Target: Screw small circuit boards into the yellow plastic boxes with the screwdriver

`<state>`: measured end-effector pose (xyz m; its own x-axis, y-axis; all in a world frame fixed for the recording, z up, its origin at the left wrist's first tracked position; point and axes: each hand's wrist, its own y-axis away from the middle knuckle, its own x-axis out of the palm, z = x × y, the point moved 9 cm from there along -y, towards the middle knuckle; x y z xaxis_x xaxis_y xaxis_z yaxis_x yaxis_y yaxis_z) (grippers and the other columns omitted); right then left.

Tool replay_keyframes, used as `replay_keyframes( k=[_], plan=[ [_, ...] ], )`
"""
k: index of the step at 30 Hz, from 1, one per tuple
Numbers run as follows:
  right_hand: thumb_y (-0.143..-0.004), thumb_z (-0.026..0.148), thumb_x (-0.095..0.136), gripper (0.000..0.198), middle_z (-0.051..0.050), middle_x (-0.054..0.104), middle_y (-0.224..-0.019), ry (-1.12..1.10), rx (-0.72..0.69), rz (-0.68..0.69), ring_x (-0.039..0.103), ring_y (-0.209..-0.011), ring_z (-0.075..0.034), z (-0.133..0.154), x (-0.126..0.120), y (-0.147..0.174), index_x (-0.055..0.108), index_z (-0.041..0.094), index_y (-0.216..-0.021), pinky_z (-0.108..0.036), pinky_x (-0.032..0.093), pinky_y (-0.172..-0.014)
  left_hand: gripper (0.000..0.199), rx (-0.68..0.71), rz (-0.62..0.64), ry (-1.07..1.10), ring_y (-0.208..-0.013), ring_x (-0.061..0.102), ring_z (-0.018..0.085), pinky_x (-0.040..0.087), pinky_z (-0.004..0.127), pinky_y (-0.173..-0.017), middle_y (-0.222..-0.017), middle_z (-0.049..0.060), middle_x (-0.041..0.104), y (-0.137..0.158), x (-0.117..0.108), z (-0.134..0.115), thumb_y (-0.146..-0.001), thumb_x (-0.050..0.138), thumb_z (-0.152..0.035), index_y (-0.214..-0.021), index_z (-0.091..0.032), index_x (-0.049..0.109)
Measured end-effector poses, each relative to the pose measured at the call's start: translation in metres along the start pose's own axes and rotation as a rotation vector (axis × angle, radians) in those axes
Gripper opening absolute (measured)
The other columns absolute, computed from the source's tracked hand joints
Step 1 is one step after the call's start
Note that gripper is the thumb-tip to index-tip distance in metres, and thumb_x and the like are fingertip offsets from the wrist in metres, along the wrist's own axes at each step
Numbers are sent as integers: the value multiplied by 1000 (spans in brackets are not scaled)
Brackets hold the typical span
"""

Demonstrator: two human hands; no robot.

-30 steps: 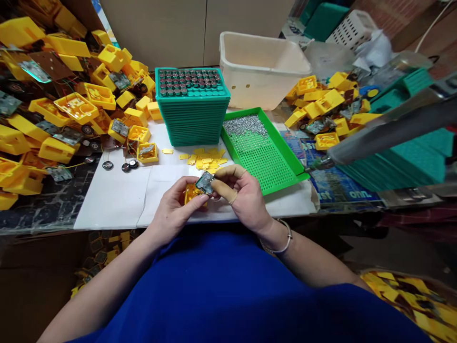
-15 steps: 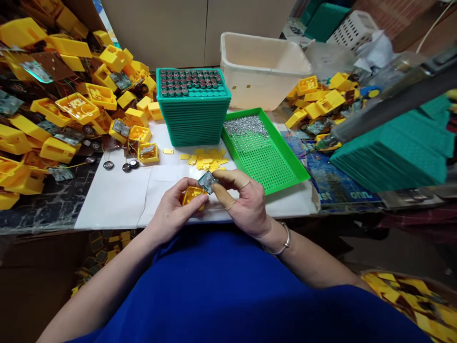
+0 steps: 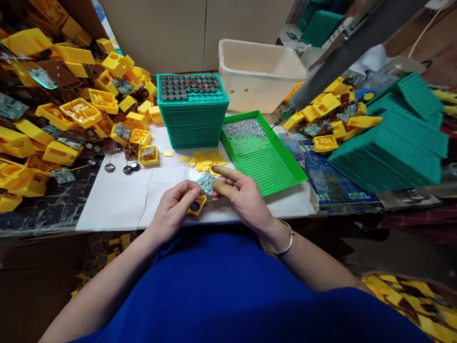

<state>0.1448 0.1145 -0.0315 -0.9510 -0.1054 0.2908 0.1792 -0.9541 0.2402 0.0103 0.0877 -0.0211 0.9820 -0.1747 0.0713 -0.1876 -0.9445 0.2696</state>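
Note:
A small yellow plastic housing (image 3: 200, 205) is gripped in my left hand (image 3: 174, 205), thumb on top and fingers round its far side. Inside the housing sits a round black speaker (image 3: 194, 206). Just above it, a green circuit board (image 3: 206, 183) is tilted, with its edge close to my left fingertips. My right hand (image 3: 246, 197) holds the board's right side at the thumb, its index finger stretched out above; finger covers show on thumb and index. Beyond the hands lies a loose pile of flat yellow pieces (image 3: 205, 161).
A green perforated tray (image 3: 274, 166) of small screws (image 3: 246, 128) lies right. A hanging screwdriver (image 3: 285, 113) points at its edge. Stacked teal trays (image 3: 194, 124) and a translucent bin (image 3: 260, 90) stand behind. Yellow housings (image 3: 78, 112) crowd the left; teal trays (image 3: 389, 147) lean at right.
The speaker now shows inside the yellow housing, where its yellow interior showed before. The circuit board has turned flatter. The hanging screwdriver has swung left towards the green tray.

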Motion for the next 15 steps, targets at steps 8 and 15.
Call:
replay_keyframes(
  k=[8, 15],
  plan=[
    [-65, 29, 81, 30, 3, 68, -75, 7, -141, 9, 66, -62, -9, 2, -2, 3, 64, 19, -88, -25, 60, -64, 28, 33, -89, 133, -68, 60, 14, 57, 26, -57, -80, 0, 61, 1, -2, 1, -82, 70, -41, -94, -20, 56],
    [-83, 7, 63, 18, -7, 70, -88, 789, -1192, 106, 68, -85, -15, 56, 30, 66, 63, 19, -96, -29, 60, -76, 24, -110, -20, 427, -86, 68, 16, 54, 26, -76, -91, 3, 71, -2, 5, 11, -83, 67, -28, -102, -21, 55]
  ],
)
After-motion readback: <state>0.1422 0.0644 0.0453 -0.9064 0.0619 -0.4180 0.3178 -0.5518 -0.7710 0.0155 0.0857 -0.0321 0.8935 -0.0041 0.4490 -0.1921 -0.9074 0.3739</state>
